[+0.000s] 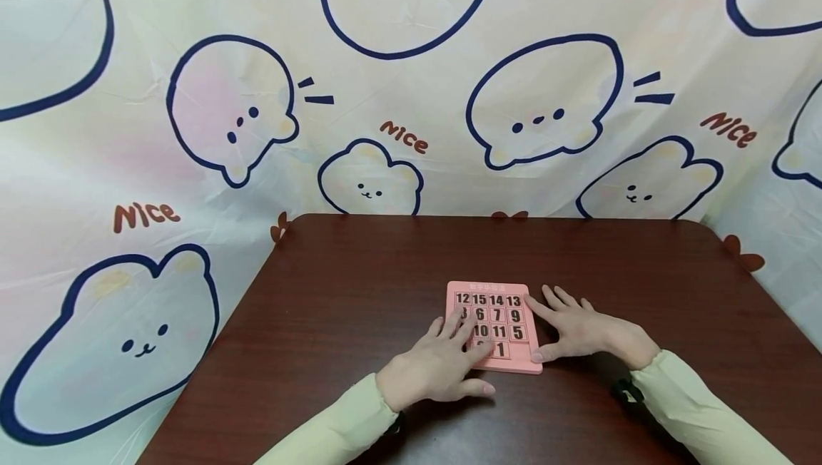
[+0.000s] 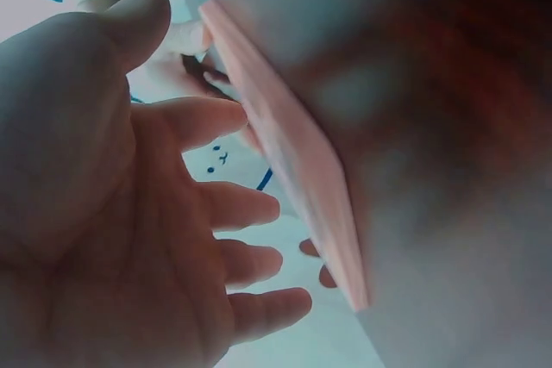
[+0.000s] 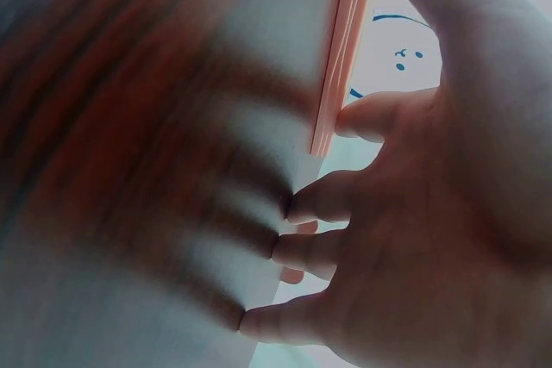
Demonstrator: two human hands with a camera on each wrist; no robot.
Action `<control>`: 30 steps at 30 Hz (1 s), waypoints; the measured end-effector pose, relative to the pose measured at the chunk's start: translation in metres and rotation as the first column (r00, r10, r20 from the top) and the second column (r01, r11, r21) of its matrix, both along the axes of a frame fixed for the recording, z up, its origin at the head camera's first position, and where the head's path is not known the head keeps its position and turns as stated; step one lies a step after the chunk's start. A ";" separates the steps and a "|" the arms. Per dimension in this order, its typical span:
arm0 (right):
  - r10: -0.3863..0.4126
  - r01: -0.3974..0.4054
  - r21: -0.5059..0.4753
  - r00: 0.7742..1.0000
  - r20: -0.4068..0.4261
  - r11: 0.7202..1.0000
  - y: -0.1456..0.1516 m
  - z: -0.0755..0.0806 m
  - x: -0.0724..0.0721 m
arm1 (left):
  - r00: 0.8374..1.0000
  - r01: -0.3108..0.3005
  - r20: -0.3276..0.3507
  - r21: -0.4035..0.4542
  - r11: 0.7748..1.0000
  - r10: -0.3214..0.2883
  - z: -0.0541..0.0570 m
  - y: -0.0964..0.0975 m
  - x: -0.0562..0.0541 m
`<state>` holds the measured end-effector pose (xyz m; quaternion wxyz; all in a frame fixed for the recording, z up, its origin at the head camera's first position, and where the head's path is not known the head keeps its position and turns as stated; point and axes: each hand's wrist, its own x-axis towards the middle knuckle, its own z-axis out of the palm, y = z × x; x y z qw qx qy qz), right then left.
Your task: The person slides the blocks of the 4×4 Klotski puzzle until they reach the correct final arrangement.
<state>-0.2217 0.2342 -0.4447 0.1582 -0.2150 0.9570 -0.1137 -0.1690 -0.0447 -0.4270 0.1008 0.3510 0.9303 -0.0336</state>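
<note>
A pink number sliding puzzle (image 1: 519, 351) lies flat on the table, its top row reading 12, 15, 14, 13. Pale numbered tiles fill most of it, with a bare pink slot at the lower right beside the 1. My left hand (image 1: 437, 365) reaches over its left side with fingers spread, hiding some tiles; the index fingertip is at the bottom row, near the 1. In the left wrist view that index finger (image 2: 211, 121) meets the puzzle's face. My right hand (image 1: 581, 329) rests at the right edge, index fingertip near the upper corner and thumb near the lower one.
The dark brown wooden table (image 1: 347, 272) extends around the puzzle on all sides. Behind it and to the left hangs a pale cloth (image 1: 437, 94) printed with blue-outlined cartoon animals. A dark band (image 1: 626, 390) sits at the right wrist.
</note>
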 end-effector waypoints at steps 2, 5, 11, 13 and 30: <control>0.004 -0.004 -0.002 1.000 -0.001 1.000 0.000 0.001 0.000 | 1.000 0.007 -0.001 -0.006 1.000 -0.007 -0.002 0.001 0.001; 0.005 -0.005 -0.006 1.000 0.001 1.000 0.000 0.001 0.000 | 1.000 0.016 -0.009 -0.005 1.000 -0.016 -0.005 0.003 0.002; 0.012 -0.012 -0.003 1.000 -0.004 1.000 0.001 0.001 -0.002 | 0.998 0.038 -0.044 0.008 0.999 -0.038 -0.006 0.009 0.002; 0.015 -0.015 -0.003 1.000 -0.006 1.000 0.000 0.001 -0.002 | 0.997 0.049 -0.058 0.008 0.999 -0.049 -0.006 0.013 0.002; 0.026 -0.026 -0.011 0.999 -0.020 1.000 0.003 0.000 0.000 | 0.995 0.075 -0.063 -0.047 0.996 -0.078 -0.006 0.034 0.002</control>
